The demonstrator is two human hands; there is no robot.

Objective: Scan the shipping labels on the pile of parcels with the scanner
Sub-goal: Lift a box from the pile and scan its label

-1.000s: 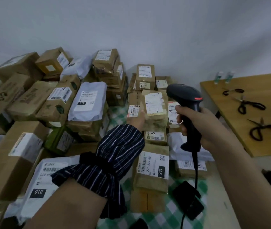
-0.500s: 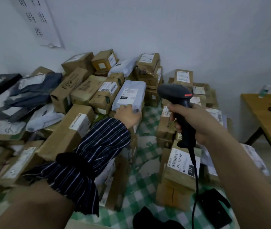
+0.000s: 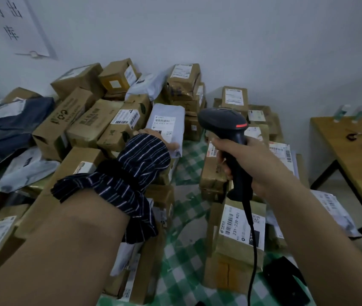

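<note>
Lining up the scanner (image 3: 226,127) on a grey mailer (image 3: 171,117) part-way up the pile of parcels (image 3: 100,120).

Nearest, the scanner's cable (image 3: 251,239) hangs past a brown box (image 3: 237,261) to the right hand (image 3: 250,166), whose fingers are wrapped tight round the grip. The handle stands near upright and the head points away, towards the stack. It looks rigid and light, and is best held by that grip. Past the striped sleeve (image 3: 131,173), the left hand (image 3: 166,143) lies on the mailer's near end; whether it pinches or only rests there I cannot tell, as the cuff hides most of it. The mailer looks soft, light and slick, so it likely wants holding at an edge, off the label (image 3: 164,125), and pulled flat. Its long axis runs up the slope away from the person, label face up.
</note>
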